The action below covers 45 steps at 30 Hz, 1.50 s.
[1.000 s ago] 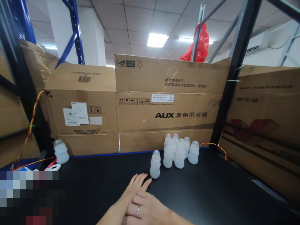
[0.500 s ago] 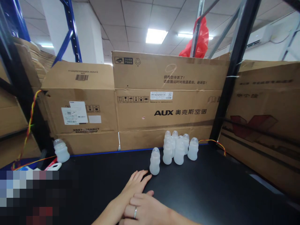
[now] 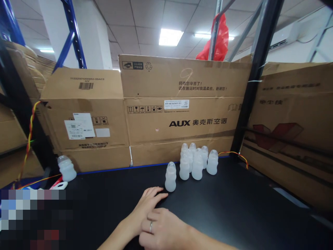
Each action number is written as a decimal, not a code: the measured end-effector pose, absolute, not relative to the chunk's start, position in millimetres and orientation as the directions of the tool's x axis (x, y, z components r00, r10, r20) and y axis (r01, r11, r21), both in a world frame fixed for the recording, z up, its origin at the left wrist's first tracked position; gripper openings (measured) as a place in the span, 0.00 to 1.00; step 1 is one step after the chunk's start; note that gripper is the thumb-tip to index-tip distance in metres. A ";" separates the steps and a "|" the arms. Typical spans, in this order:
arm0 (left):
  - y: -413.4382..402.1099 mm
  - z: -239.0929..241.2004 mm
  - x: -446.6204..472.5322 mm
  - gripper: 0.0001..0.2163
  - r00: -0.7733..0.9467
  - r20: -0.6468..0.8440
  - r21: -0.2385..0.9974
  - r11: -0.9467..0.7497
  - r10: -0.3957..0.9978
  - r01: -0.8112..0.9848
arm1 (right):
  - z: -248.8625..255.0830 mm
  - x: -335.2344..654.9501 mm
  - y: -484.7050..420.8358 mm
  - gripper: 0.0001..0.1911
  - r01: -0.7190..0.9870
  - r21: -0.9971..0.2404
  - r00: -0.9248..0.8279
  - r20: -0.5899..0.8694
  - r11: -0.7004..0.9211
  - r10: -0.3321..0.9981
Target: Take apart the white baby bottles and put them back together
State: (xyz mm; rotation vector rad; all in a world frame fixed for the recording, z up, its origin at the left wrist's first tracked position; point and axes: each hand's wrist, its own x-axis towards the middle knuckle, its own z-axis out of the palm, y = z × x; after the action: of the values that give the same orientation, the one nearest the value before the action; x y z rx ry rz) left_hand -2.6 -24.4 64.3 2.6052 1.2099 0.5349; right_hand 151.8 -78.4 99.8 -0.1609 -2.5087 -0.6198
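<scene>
My left hand [image 3: 149, 202] lies over the black surface with its fingers stretched out, holding nothing. Its fingertips are close to the base of a frosted white baby bottle [image 3: 170, 177] with a clear cap; whether they touch it I cannot tell. My right hand [image 3: 161, 227], with a ring on one finger, is curled into a loose fist against my left wrist. No object shows in it, though its palm is hidden. Behind and to the right of the single bottle stands a group of several similar bottles [image 3: 197, 166], all upright.
Another bottle [image 3: 67, 168] leans slightly at the far left, beside a red and white item [image 3: 60, 185]. A cardboard panel [image 3: 166, 135] walls off the back, with a large carton [image 3: 291, 139] at right. Dark posts [image 3: 244, 111] frame the black shelf [image 3: 221, 208]. The lower left corner is pixelated.
My right hand has curled its fingers more and its thumb no longer sticks out. My left hand stays beside the bottle. The view has shifted slightly; the bottles stand as before.
</scene>
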 end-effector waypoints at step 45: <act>33.5 124.7 63.2 0.13 0.549 0.351 0.266 -0.643 0.758 0.718 | 144.5 299.1 21.8 0.12 0.822 -0.385 0.262 0.910 0.420 0.322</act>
State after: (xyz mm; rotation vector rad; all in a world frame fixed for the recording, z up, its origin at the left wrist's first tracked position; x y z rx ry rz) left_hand 63.2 33.5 124.7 2.6842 1.2826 0.6763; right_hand 299.1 21.8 144.5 -1.1485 -1.3180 -0.4652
